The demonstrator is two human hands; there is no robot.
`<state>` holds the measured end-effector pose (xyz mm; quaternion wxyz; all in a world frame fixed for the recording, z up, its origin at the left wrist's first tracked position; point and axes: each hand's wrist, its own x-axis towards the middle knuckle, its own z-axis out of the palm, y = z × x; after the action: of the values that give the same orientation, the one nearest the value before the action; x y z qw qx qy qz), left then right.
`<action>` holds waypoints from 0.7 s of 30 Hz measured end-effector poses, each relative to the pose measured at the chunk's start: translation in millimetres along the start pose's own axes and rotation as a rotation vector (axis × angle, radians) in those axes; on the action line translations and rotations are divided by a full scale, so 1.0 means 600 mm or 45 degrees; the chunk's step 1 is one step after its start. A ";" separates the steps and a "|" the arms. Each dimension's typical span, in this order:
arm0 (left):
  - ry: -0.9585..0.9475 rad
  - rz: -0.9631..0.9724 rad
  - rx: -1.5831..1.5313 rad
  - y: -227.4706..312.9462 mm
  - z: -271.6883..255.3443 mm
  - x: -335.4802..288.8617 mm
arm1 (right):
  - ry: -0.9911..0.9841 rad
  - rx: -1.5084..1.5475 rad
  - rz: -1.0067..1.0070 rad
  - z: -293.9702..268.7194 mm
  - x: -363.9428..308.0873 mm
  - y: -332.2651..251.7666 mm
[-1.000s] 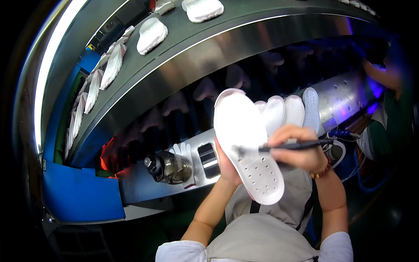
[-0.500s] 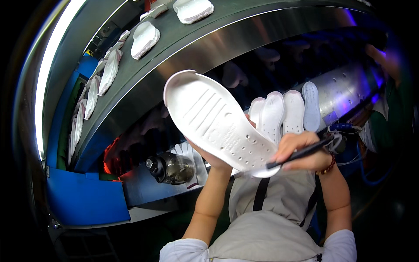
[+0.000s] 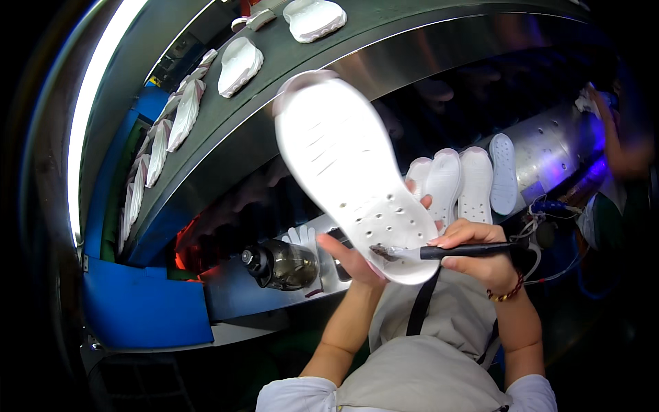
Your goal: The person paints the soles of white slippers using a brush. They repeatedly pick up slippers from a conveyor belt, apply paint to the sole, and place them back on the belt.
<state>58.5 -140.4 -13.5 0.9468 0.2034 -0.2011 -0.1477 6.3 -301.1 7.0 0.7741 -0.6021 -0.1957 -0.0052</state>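
Observation:
A white shoe sole point(image 3: 336, 154) with a pinkish rim at its far end is tilted up in front of me. It shows grooves and small holes. My left hand point(image 3: 357, 264) holds it from beneath, thumb at the left edge and fingertips showing at the right edge. My right hand point(image 3: 484, 261) grips the black handle of a brush point(image 3: 467, 251), its dark bristles lying against the near part of the sole. Several more soles point(image 3: 475, 185) lie side by side on the metal bench just beyond my right hand.
Shoe uppers or soles in white point(image 3: 240, 65) ride on the dark green conveyor point(image 3: 274, 72) at the upper left. A dark bottle point(image 3: 292, 264) stands on the metal bench point(image 3: 230, 292), beside a white glove point(image 3: 302, 237). At the right is another person's arm point(image 3: 621, 147), with tubes nearby.
The sole has turned more upright, and its far end has risen. The brush has gone from the sole's near right edge inward to the left. My left thumb now shows beside the sole.

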 end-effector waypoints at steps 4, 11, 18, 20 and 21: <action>-0.068 -0.136 -0.143 -0.009 -0.041 -0.015 | -0.079 -0.289 -0.082 0.016 -0.007 0.008; 0.010 -0.234 0.071 0.006 -0.027 -0.005 | -0.140 -0.163 0.080 -0.022 0.010 -0.019; -0.038 -0.589 0.488 0.042 -0.044 -0.005 | -0.855 -0.202 0.077 -0.054 0.032 -0.046; 0.141 -0.676 0.438 0.045 -0.013 -0.001 | -0.454 -0.328 0.161 -0.053 0.029 -0.038; 0.084 -0.733 0.455 0.047 -0.007 0.012 | -0.580 -0.292 0.200 -0.056 0.029 -0.022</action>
<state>72.5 -117.0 -2.4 0.8217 0.4191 -0.1273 -0.3646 29.3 -332.3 17.9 0.6348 -0.6848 -0.3156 0.1685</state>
